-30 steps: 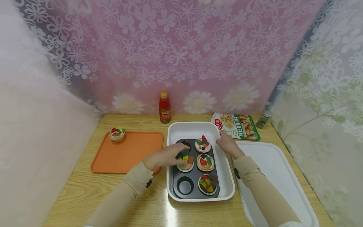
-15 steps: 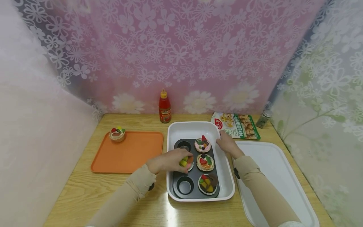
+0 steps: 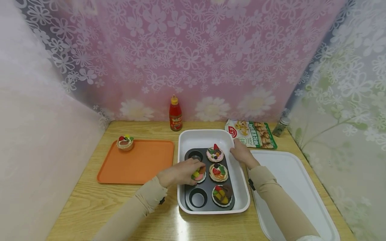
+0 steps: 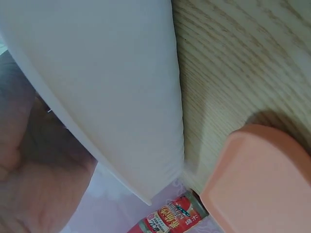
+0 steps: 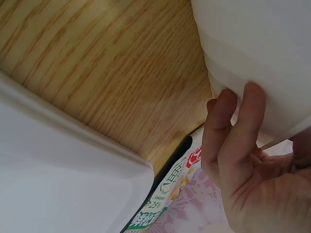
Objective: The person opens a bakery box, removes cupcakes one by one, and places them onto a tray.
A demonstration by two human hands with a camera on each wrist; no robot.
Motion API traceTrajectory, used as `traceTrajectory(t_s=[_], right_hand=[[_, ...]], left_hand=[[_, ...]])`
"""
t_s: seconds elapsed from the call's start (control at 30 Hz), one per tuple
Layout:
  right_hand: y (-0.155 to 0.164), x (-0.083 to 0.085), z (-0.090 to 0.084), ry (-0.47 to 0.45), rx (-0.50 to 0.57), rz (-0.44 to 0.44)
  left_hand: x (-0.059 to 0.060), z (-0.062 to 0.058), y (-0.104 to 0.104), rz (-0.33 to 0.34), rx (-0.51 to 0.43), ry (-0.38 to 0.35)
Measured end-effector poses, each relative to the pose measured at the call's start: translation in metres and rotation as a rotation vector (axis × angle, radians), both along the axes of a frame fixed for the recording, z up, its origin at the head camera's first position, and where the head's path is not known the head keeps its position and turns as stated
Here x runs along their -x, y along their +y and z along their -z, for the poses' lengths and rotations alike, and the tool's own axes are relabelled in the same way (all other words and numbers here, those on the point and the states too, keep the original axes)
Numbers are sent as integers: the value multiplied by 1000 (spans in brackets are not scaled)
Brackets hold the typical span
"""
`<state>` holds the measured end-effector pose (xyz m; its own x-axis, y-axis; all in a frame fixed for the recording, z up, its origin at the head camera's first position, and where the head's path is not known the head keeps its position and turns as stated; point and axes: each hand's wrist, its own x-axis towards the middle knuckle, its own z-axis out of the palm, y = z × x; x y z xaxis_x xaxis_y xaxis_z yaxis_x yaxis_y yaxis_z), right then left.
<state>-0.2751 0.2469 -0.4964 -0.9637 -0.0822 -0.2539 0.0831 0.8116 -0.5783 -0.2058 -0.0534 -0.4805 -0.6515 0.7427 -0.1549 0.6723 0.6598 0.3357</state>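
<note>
Across the bottom of the frame two beige sleeves (image 3: 129,209) (image 3: 286,204) reach in over a wood-grain tabletop (image 3: 156,217), the right one crossing a flat white tray (image 3: 301,197) at lower right. Just left of that, at lower centre, I see a deep white pan (image 3: 239,192) with a dark muffin tin (image 3: 208,184) lying inside it. Nearest in the tin's right column sits a tart with mango-like chunks (image 3: 221,195); behind it come a strawberry-topped tart (image 3: 218,172) and a pink tart (image 3: 215,154).

Over the tin's left column, the left hand (image 3: 182,171) pinches a yellow-and-pink tart (image 3: 199,175) at the middle cup, thumb on the near side, fingers curled over the far side; whether that tart rests down in the cup I cannot tell. At right of centre, the right hand (image 3: 243,154) grips the pan's rim, and the right wrist view shows its fingertips against the outer wall.

Left of the pan lies an orange tray (image 3: 138,164), with a berry-topped tart (image 3: 125,143) on its upper-left corner. Farther back are a printed food packet (image 3: 253,134), a small jar (image 3: 280,126) leaning at its right, and an upright red sauce bottle (image 3: 175,115) before a pink flowered curtain (image 3: 187,60).
</note>
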Motion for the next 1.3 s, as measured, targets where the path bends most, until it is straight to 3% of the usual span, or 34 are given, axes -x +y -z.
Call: traceTrajectory(t_s=[0.23,0.5,0.97,1.3], right_hand=[[-1,-3,0,7,-8,-5],[-2,-3,0,7,-17,-8],[-3,-1,0,14,-21,-5],[-3,0,0,5,-24,1]], left_hand=[[0,4,0,9,-55,14],[8,5,-5,-56,-224,-84],[26,-24,-33,-202,-425,-72],[47,-28,-68,-306,-521,-28]])
